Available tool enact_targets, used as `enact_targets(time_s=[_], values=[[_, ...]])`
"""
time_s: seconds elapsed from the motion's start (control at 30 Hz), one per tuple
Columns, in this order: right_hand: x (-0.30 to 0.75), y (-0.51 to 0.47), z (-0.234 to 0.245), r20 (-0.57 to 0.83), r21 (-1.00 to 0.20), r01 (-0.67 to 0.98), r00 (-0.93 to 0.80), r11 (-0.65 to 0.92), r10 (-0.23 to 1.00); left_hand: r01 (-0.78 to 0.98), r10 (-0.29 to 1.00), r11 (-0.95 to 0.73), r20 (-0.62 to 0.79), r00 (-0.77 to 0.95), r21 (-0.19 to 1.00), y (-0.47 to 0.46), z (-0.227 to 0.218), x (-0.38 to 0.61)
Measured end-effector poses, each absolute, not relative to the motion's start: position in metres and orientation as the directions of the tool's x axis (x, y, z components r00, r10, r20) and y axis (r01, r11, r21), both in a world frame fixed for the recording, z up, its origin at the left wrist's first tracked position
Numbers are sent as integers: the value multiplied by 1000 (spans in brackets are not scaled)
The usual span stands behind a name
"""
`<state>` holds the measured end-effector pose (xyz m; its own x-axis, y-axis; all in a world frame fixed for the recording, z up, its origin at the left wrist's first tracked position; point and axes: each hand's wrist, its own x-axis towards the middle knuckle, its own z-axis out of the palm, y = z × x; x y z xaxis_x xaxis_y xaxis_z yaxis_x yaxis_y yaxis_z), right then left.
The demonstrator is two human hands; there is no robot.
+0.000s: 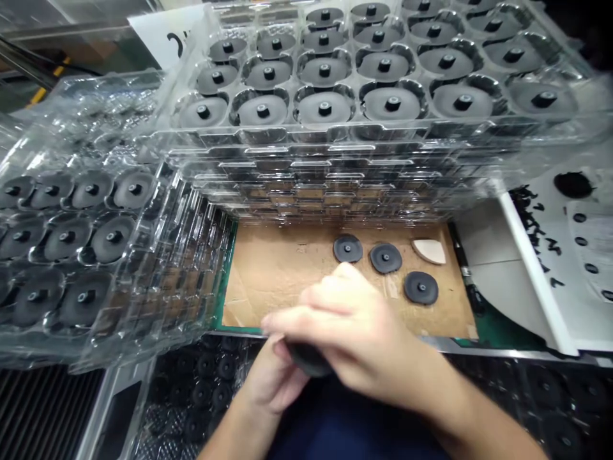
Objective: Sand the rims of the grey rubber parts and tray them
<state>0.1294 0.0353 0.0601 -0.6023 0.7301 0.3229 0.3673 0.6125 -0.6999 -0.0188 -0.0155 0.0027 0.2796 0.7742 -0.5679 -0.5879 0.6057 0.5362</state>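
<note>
Both hands meet low in the middle of the view, over the front edge of a brown cardboard sheet point(278, 268). My right hand point(354, 332) lies on top, fingers curled, blurred by motion. My left hand point(272, 380) is underneath it. Between them they pinch a dark round rubber disc point(306, 359), mostly hidden. Three more black discs with a centre stud lie loose on the cardboard: one point(347, 248), a second point(385, 258) and a third point(420, 287). A pale wedge-shaped piece point(430, 250) lies beside them.
A tall stack of clear plastic trays point(335, 172) holding several black discs stands behind the cardboard. Another clear tray stack point(71, 243) with discs sits at the left. A white tray point(541, 281) with black scraps is at the right. Dark trays lie below the table edge.
</note>
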Motion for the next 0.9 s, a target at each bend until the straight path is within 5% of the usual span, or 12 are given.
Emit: enact_targets(time_s=[0.1,0.23,0.43,0.57,0.67,0.8,0.9], values=[[138,30,62,123,-760,508,-500,405,857,-623,801,560,-548,240,546,-13,0,-26],[154,7,47,-72,-963,255,-564,90,822,-701,824,497,-531,197,512,-9,0,-33],[162,-9,5,-340,-921,269,-200,-282,919,-699,815,518,-533,228,493,-4,3,-30],[147,0,23,-68,-942,329,13,-69,998,-673,816,523,-536,217,523,-5,3,-24],[128,5,43,253,-881,381,-124,281,960,-656,801,543,-559,216,524,-8,1,-21],[117,12,52,156,-848,377,-493,372,856,-668,789,538,-586,184,515,-11,0,-21],[114,16,50,179,-805,459,-417,376,891,-665,777,560,-592,214,494,-10,2,-19]])
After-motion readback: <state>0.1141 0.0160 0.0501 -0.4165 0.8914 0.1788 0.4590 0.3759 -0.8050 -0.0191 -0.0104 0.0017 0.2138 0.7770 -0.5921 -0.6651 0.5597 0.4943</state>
